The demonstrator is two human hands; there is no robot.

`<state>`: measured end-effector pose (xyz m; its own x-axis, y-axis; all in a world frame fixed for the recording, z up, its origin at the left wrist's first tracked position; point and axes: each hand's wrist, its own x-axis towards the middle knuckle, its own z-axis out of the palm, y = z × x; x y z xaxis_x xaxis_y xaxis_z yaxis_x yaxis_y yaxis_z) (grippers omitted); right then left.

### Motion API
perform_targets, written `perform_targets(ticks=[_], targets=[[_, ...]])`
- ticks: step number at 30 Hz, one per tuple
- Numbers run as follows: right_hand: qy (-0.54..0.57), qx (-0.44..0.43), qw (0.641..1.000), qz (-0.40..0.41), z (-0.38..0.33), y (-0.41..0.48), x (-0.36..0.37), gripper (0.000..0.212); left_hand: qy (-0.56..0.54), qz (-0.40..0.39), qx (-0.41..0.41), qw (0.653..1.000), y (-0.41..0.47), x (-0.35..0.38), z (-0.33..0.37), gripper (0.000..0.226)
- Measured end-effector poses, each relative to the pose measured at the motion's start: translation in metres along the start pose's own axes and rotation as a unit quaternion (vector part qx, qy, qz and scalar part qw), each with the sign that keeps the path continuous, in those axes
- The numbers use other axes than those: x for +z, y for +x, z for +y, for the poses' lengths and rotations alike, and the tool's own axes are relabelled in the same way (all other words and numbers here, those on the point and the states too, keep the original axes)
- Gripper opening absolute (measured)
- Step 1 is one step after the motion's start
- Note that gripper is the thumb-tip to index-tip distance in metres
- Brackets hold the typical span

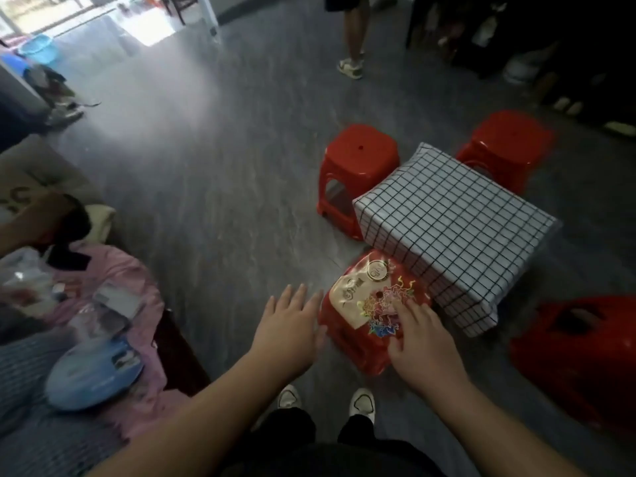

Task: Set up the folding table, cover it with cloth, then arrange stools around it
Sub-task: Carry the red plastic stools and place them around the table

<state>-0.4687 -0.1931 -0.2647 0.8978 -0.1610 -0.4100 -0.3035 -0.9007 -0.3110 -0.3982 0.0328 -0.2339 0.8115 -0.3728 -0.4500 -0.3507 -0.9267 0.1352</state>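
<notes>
A small low table (451, 225) stands on the grey floor, fully draped in a white cloth with a black grid. A red plastic stool (358, 304) with a flowered label on its seat stands at the table's near corner. My right hand (421, 342) rests on that seat with the fingers spread. My left hand (289, 325) hovers flat beside the stool's left edge, the thumb close to its rim. Two more red stools stand at the far sides of the table, one on the left (358, 170) and one at the back right (506, 146). Another red stool (578, 359) is at the right.
A bed or sofa at the left holds a pink cloth (117, 270), packets and a blue round object (93, 370). A person's legs (352, 39) stand at the back. Dark furniture and shoes line the far right. My feet (327, 399) are just below the labelled stool.
</notes>
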Motion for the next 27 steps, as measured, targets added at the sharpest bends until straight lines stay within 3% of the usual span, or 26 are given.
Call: perform_targets(ticks=[7, 16, 21, 27], targets=[[0.049, 0.153, 0.987, 0.004, 0.0, 0.042, 0.04, 0.068, 0.044, -0.067, 0.134, 0.988, 0.115, 0.017, -0.027, 0.067], [0.164, 0.356, 0.919, 0.045, -0.036, 0.099, 0.125, 0.064, 0.099, -0.122, 0.272, 0.949, 0.257, 0.057, -0.059, 0.067], [0.195, 0.394, 0.896, 0.054, -0.017, 0.137, 0.177, 0.067, 0.099, -0.127, 0.291, 0.943, 0.314, 0.11, -0.051, 0.069], [0.228, 0.427, 0.871, 0.078, 0.058, 0.204, 0.263, 0.076, 0.065, -0.143, 0.218, 0.963, 0.385, 0.22, -0.047, 0.093]])
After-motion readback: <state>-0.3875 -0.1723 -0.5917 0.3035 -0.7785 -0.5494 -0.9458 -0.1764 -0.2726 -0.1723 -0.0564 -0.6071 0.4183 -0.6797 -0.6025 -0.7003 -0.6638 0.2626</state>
